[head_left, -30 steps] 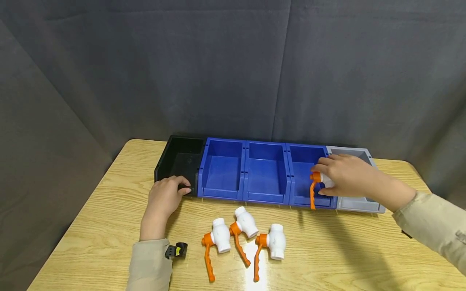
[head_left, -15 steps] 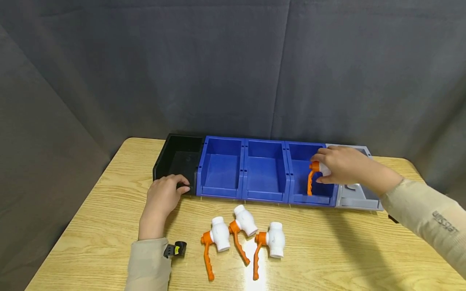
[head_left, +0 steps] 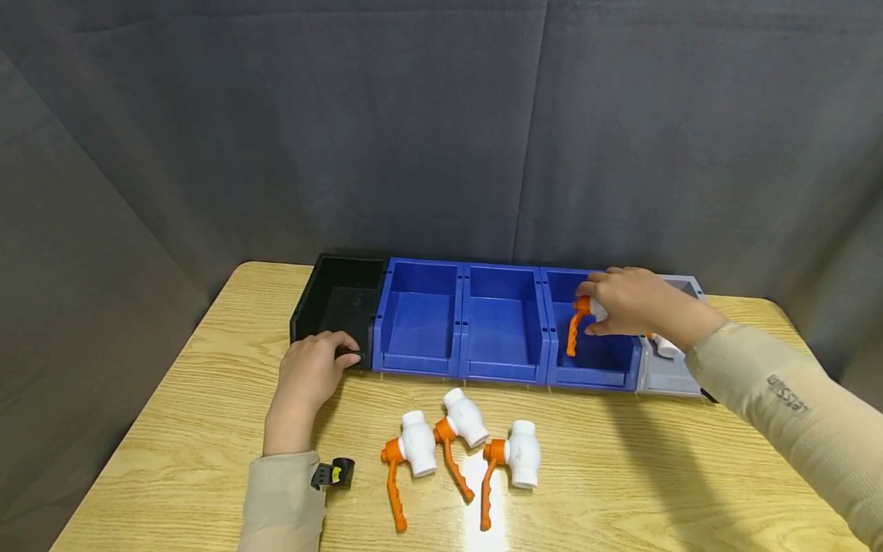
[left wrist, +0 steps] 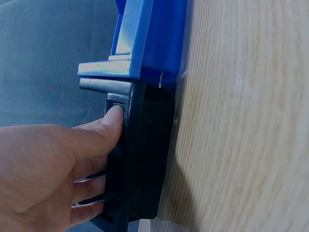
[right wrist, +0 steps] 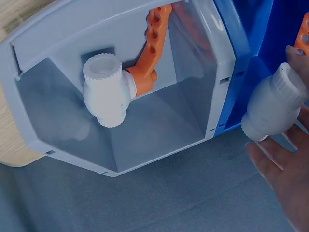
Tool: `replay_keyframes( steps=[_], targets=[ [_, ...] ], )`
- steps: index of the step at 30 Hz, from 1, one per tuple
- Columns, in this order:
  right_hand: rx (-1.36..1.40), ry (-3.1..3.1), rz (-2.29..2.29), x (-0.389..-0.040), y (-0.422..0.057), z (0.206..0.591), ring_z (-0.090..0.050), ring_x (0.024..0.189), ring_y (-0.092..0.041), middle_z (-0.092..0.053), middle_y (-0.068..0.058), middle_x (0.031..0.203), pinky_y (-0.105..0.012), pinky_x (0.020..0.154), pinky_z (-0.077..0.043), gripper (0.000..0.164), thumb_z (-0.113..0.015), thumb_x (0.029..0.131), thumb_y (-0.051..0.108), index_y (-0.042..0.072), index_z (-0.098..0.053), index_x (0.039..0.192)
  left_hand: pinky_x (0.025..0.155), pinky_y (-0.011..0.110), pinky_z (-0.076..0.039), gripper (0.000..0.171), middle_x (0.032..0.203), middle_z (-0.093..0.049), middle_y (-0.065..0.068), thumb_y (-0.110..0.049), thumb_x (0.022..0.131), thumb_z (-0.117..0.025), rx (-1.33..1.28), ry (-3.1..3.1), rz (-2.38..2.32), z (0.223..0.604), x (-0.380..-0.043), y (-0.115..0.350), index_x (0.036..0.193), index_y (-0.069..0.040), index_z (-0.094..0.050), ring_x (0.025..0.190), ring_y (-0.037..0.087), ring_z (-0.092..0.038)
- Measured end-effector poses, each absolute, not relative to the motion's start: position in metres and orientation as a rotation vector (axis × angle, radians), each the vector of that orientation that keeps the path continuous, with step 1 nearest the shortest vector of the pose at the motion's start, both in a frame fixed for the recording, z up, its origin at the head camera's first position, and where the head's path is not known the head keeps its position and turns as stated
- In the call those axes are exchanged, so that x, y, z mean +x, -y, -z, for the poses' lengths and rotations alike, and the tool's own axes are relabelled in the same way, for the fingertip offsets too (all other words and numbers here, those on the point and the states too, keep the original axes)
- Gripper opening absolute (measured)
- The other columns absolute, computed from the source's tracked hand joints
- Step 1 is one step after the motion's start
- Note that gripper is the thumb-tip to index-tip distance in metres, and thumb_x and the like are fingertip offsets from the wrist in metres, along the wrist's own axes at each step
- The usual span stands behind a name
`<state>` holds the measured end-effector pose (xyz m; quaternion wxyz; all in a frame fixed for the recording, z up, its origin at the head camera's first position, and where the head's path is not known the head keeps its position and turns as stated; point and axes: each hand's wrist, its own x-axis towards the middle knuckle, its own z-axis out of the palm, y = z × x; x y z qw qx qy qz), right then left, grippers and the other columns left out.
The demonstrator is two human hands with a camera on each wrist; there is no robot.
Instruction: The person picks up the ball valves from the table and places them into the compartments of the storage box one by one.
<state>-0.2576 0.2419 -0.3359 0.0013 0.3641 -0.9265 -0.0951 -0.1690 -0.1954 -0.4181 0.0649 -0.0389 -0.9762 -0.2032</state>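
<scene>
My right hand (head_left: 624,303) holds a ball valve with a white body (right wrist: 273,104) and an orange handle (head_left: 574,331), inside the mouth of the rightmost blue bin (head_left: 600,377). The handle hangs downward; fingers hide part of the body. My left hand (head_left: 310,376) grips the front wall of the black bin (left wrist: 145,159), with the thumb on the rim and the other fingers behind it. A second ball valve (right wrist: 104,89) lies in the grey bin (right wrist: 159,140). On the table lie three more ball valves: a left one (head_left: 417,445), a middle one (head_left: 465,420) and a right one (head_left: 524,454).
Two more blue bins, a left one (head_left: 419,362) and a middle one (head_left: 502,372), stand in the same row, between the black bin and the rightmost blue one. Behind the wooden table (head_left: 207,460) hangs a dark grey curtain (head_left: 414,138).
My right hand has moved left and farther back with the ball valve, from the front of the rightmost blue bin to over its inside. The left hand keeps its hold on the black bin.
</scene>
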Motion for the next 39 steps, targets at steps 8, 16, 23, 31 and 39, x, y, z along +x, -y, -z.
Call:
replay_keyframes(
  steps=[8, 16, 23, 31, 39],
  targets=[
    [1.076, 3.009, 0.337, -0.27, -0.239, 0.344, -0.063, 0.086, -0.029, -0.065, -0.009, 0.101, -0.05, 0.082, -0.054, 0.051, -0.086, 0.074, 0.038, 0.005, -0.07, 0.11, 0.102, 0.056, -0.039, 0.014, 0.107, -0.07, 0.014, -0.02, 0.092, -0.072, -0.119, 2.951, 0.613, 0.419, -0.17, 0.195, 0.101, -0.009, -0.072, 0.108, 0.04, -0.061],
    [1.052, 3.067, 0.314, -0.276, -0.235, 0.355, -0.064, 0.085, -0.029, -0.065, -0.01, 0.1, -0.051, 0.082, -0.055, 0.049, -0.087, 0.074, 0.033, 0.003, -0.07, 0.109, 0.101, 0.056, -0.04, 0.015, 0.106, -0.071, 0.013, -0.02, 0.092, -0.072, -0.118, 2.958, 0.609, 0.42, -0.17, 0.194, 0.102, -0.009, -0.072, 0.107, 0.039, -0.062],
    [1.07, 3.05, 0.265, -0.277, -0.228, 0.362, -0.064, 0.083, -0.028, -0.062, -0.005, 0.091, -0.05, 0.077, -0.055, 0.045, -0.087, 0.072, 0.031, 0.005, -0.07, 0.104, 0.102, 0.056, -0.039, 0.014, 0.106, -0.071, 0.014, -0.019, 0.092, -0.072, -0.131, 2.945, 0.609, 0.418, -0.168, 0.195, 0.101, -0.009, -0.072, 0.107, 0.04, -0.062],
    [1.08, 3.07, 0.314, -0.279, -0.221, 0.367, -0.064, 0.082, -0.029, -0.062, -0.006, 0.089, -0.05, 0.076, -0.055, 0.043, -0.087, 0.073, 0.032, 0.005, -0.07, 0.102, 0.103, 0.056, -0.038, 0.014, 0.108, -0.07, 0.014, -0.02, 0.092, -0.071, -0.115, 2.956, 0.62, 0.419, -0.168, 0.194, 0.102, -0.009, -0.072, 0.109, 0.04, -0.061],
    [1.04, 3.116, 0.311, -0.278, -0.219, 0.372, -0.065, 0.085, -0.033, -0.063, -0.008, 0.091, -0.051, 0.081, -0.054, 0.045, -0.088, 0.071, 0.033, 0.006, -0.07, 0.102, 0.103, 0.057, -0.038, 0.014, 0.109, -0.07, 0.014, -0.02, 0.093, -0.071, -0.113, 2.955, 0.623, 0.419, -0.169, 0.192, 0.102, -0.009, -0.072, 0.11, 0.04, -0.061]
  ],
)
